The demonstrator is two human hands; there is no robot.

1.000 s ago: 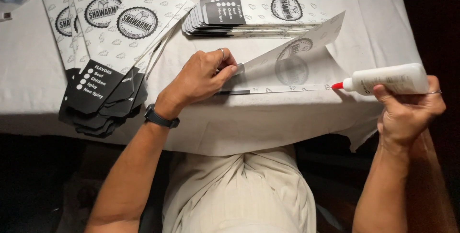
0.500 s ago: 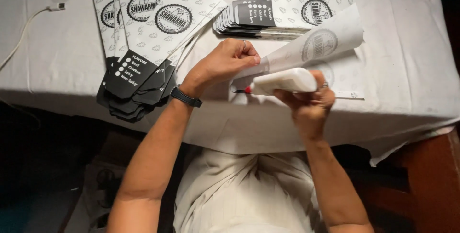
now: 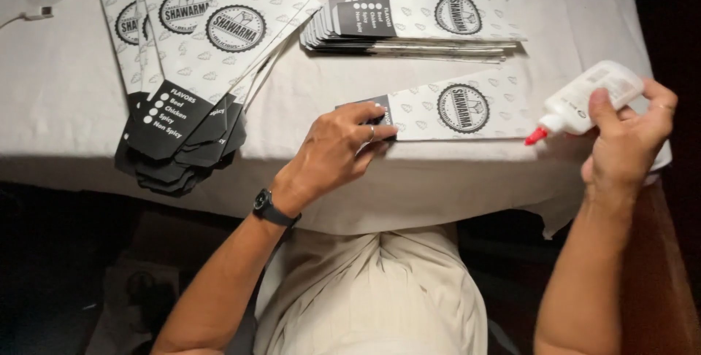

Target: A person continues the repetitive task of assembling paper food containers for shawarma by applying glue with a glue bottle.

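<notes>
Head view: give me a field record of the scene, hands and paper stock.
left hand: fingers pressed flat on the dark end of the folded paper sleeve
right hand: grips the white glue bottle, red nozzle aimed at the sleeve's right end
sleeve state: lies flat on the white tablecloth, near the front edge
finished stack: behind the sleeve, flat
unfolded stack: fanned at left, overhanging the table edge
wrist: black watch on the left
</notes>
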